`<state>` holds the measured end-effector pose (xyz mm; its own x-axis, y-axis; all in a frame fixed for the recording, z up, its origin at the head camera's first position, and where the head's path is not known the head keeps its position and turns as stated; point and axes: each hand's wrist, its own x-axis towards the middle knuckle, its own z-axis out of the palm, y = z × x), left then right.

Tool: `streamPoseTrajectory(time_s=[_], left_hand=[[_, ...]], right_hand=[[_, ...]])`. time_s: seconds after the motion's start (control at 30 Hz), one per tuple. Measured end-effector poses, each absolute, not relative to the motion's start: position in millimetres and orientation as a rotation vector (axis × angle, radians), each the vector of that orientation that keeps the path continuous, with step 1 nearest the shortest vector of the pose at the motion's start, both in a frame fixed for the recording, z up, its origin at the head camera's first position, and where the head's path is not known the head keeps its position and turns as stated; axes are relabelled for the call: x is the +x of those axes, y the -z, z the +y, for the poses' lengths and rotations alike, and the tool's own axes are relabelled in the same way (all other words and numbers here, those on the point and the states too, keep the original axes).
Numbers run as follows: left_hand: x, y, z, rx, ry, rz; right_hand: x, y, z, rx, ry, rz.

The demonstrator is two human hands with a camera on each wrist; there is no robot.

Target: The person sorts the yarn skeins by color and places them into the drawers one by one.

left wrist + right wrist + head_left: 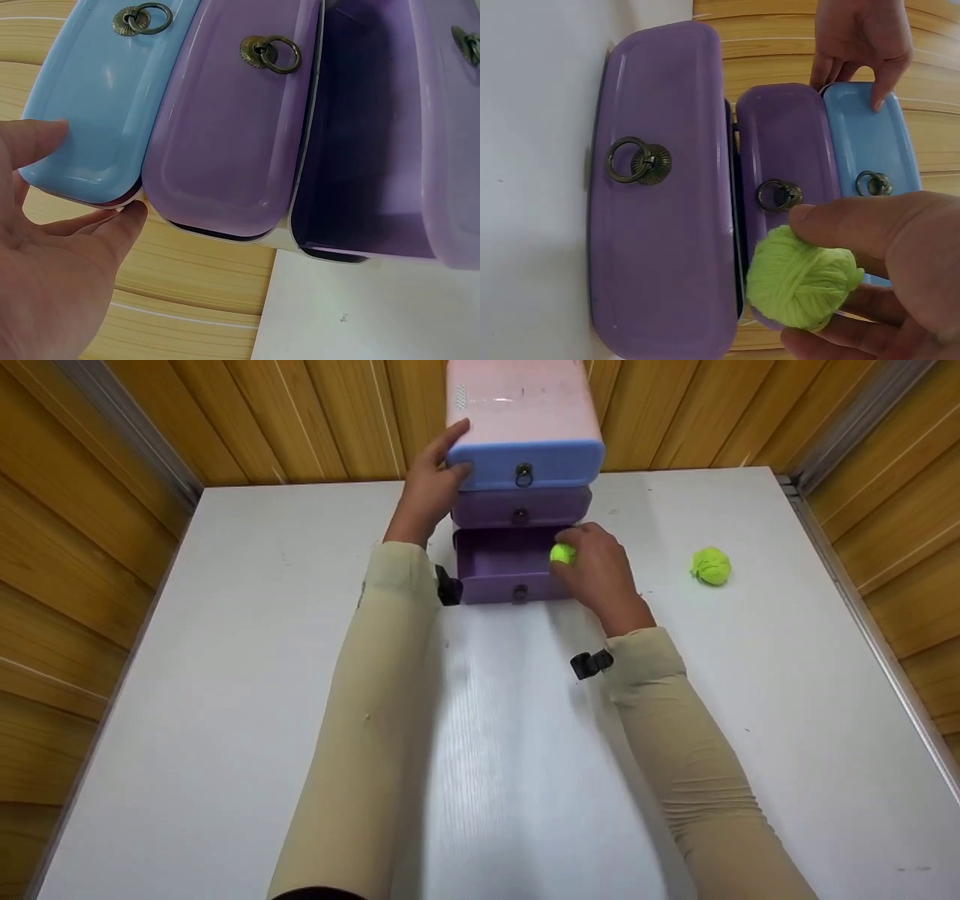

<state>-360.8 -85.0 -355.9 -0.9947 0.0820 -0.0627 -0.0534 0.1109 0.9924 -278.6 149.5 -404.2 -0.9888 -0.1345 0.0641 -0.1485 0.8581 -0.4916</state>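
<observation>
A small drawer cabinet [525,405] with a pink top stands at the back of the table. Its top drawer [487,469] is blue and the middle drawer [487,510] purple, both pushed in. The purple bottom drawer [487,589] is pulled out, and its visible inside is bare. My left hand [431,491] grips the cabinet's upper left corner, thumb on the blue front. My right hand [600,570] pinches a lime-green ball of yarn [802,277] at the right end of the open drawer. Each drawer front has a brass ring pull [641,161].
A second lime-green yarn ball [710,566] lies on the white table [787,675], right of the cabinet. Wood-patterned panels [337,420] rise behind the table and along both sides.
</observation>
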Motion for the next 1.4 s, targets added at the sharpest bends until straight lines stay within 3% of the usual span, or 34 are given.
streamPoseTrajectory(time_s=[0.87, 1.4], left_hand=[[-358, 356, -87, -0.006, -2.002, 2.287], [-358, 358, -85, 0.016, -2.010, 2.283]], right_hand=[[-283, 422, 168, 0.203, -0.779, -2.908], [-287, 426, 209, 0.054, -0.794, -2.913]])
